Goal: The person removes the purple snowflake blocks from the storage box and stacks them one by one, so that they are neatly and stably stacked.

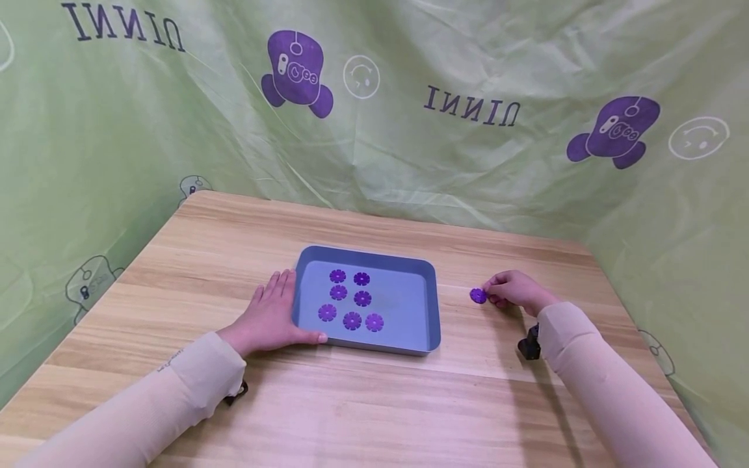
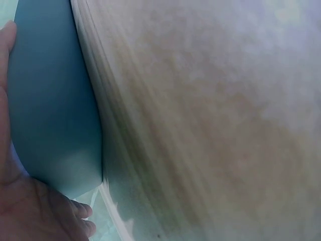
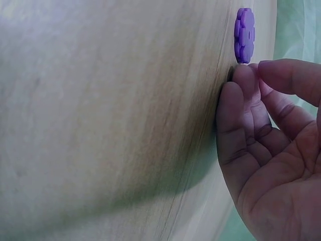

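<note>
My right hand (image 1: 515, 291) pinches the edge of a purple notched plastic disc (image 1: 478, 296) between thumb and fingertips, low over the table to the right of the tray. In the right wrist view this disc (image 3: 245, 35) stands beyond the fingertips, seen nearly edge-on. A grey-blue shallow tray (image 1: 404, 305) lies at the middle of the table. Flat in its left and middle part are several similar discs (image 1: 362, 299) in varied purples. My left hand (image 1: 270, 315) rests along the tray's left wall with straight fingers, its thumb at the front rim.
The wood-grain table (image 1: 351, 416) extends around the tray. A green printed curtain (image 1: 409, 169) hangs behind the table and along its sides. A black wrist device (image 1: 529, 344) shows at the right cuff, and part of another (image 1: 236, 393) under the left cuff.
</note>
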`<move>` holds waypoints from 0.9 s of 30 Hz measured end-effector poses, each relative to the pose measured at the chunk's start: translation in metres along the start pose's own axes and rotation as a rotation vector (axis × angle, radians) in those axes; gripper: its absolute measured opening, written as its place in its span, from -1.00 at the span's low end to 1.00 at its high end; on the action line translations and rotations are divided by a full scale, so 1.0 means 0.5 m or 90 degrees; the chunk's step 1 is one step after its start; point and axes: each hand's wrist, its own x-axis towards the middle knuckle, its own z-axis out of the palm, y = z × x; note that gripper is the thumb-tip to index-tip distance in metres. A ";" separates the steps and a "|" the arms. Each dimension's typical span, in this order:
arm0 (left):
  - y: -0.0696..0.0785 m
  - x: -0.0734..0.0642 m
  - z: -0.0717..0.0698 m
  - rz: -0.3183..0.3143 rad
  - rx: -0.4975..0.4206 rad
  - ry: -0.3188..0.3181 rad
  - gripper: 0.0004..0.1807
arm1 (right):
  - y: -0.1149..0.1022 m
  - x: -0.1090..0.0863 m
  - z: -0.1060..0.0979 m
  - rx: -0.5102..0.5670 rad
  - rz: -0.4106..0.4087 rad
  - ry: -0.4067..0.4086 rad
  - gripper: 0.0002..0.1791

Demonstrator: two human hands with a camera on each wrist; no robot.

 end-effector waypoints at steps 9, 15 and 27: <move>-0.002 0.003 0.000 0.001 -0.005 0.000 0.61 | -0.005 -0.001 -0.001 -0.015 -0.012 -0.001 -0.77; -0.002 0.002 -0.001 0.000 -0.008 -0.001 0.60 | -0.023 0.004 0.000 -0.048 0.002 0.032 -0.73; -0.003 0.001 0.002 -0.002 -0.008 0.007 0.60 | -0.107 0.018 0.036 0.038 -0.041 0.003 -0.68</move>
